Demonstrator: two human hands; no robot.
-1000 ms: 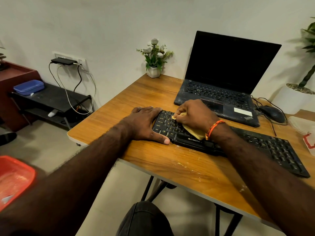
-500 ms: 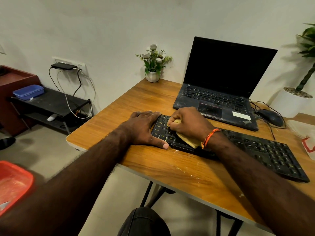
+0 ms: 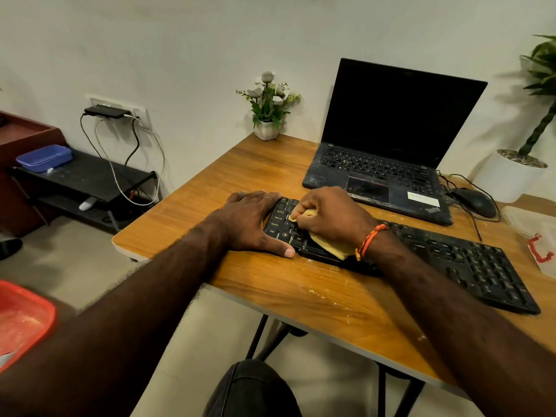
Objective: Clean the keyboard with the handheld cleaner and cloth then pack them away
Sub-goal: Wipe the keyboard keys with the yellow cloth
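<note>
**Cloth wiping on keyboard's left end**

The black keyboard [image 3: 421, 254] is lying on the wooden table [image 3: 316, 290], just in front of the open laptop [image 3: 388, 145]. The left hand [image 3: 252, 224] is lying flat with fingers spread against the keyboard's left end, thumb stretching along its front edge. The right hand [image 3: 334, 218] is curling its fingers round a yellow cloth [image 3: 328, 248], pressing it onto the keyboard's left-side keys. A mouse [image 3: 474, 201] is sitting behind the keyboard's right half.

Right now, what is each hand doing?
Left hand: open, flat against the keyboard end.
Right hand: closed round the yellow cloth, on the keys.
</note>
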